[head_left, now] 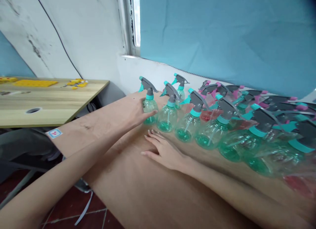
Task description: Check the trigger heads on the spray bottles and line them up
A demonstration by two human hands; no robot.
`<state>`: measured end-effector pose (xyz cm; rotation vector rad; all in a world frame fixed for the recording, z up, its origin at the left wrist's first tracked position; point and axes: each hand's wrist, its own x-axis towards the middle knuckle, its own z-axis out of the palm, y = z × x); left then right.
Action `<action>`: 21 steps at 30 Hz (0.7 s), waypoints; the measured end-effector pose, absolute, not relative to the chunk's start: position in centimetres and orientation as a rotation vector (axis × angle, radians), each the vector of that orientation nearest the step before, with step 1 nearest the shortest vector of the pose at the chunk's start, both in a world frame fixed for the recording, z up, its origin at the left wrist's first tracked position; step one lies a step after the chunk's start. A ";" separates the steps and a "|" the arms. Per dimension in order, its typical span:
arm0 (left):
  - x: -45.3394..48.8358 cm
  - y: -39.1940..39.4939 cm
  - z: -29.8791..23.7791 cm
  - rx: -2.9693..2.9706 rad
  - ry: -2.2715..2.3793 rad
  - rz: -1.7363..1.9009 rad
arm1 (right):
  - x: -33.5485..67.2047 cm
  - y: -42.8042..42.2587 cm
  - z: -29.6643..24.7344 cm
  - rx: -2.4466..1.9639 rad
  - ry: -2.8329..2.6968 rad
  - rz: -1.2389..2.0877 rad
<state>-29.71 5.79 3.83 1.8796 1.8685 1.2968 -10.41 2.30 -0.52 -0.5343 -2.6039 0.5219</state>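
Observation:
My left hand (141,115) is wrapped round the body of a green spray bottle (150,105) with a grey and turquoise trigger head, the leftmost of the front row. Its thumb lies across the bottle's near side, while the other fingers are mostly hidden behind. The bottle stands upright. Beside it, a second green spray bottle (168,118) stands close by. My right hand (168,151) lies palm down on the brown tabletop (148,189), fingers stretched out and thumb apart, just in front of the row. It holds nothing.
Several more green spray bottles (189,127) run to the right, with pink-trimmed spray bottles (217,87) packed behind them by the wall. To the left, a separate wooden table (49,107) carries yellow pieces (36,83). A blue sheet (222,35) hangs at the back.

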 end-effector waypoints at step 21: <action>-29.1 -1.8 3.8 1.795 1.884 1.367 | -7.8 2.1 -0.5 -0.562 -2.606 0.681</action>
